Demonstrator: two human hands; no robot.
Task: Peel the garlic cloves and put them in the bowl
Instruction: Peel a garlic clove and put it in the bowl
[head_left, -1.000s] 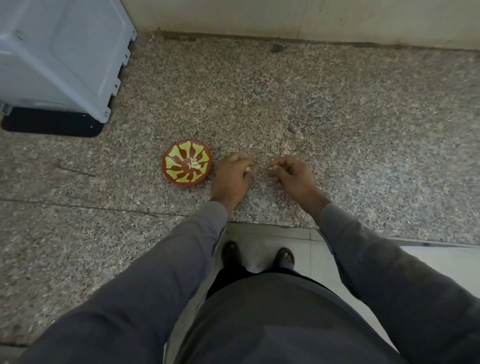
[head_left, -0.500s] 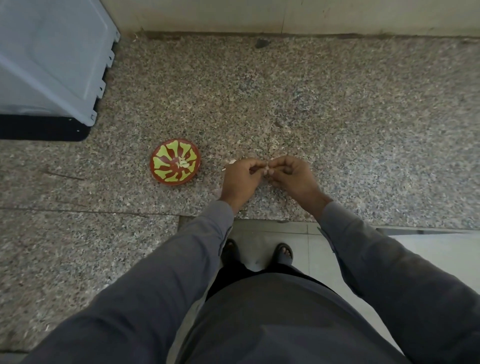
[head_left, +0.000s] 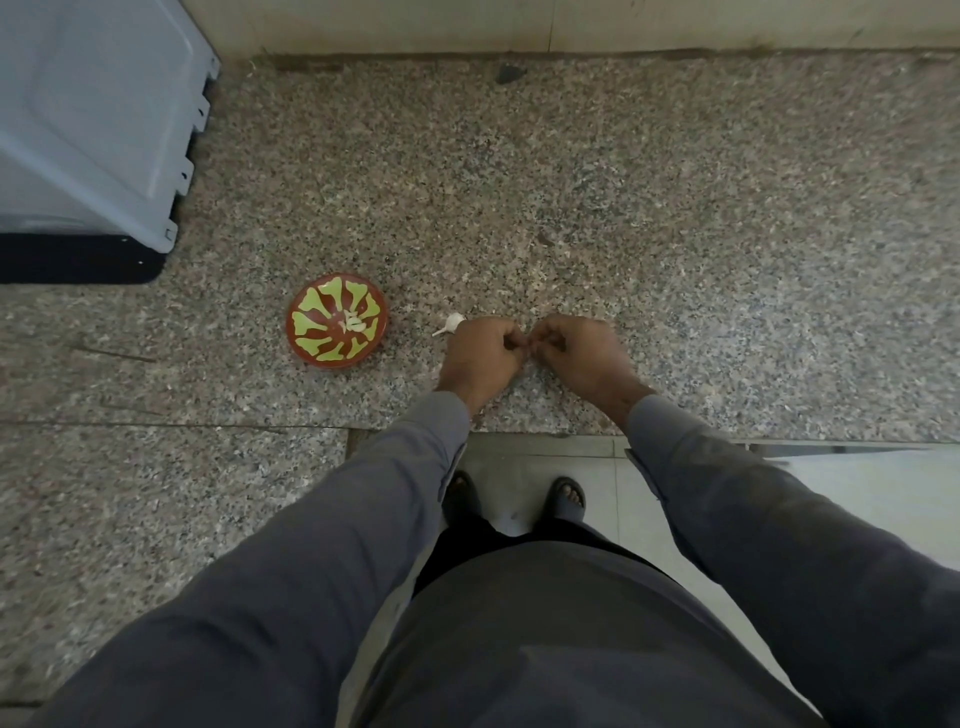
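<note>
A red bowl (head_left: 337, 321) with a green leaf pattern sits on the granite counter, with peeled garlic cloves (head_left: 355, 324) at its centre. Right of it my left hand (head_left: 480, 356) and my right hand (head_left: 582, 353) meet fingertip to fingertip, fingers curled, pinching a small garlic clove (head_left: 528, 344) that is almost hidden between them. A white garlic bulb piece (head_left: 453, 323) with a stem lies on the counter just behind my left hand.
A grey plastic crate (head_left: 98, 119) stands at the back left over a black base (head_left: 78, 260). The wall (head_left: 571, 23) borders the counter's far side. The counter edge (head_left: 545, 434) lies below my wrists, with my feet on the tiled floor beneath.
My hands came together from apart on the counter and now pinch a clove between them. The garlic bulb piece behind my left hand has come into view.
</note>
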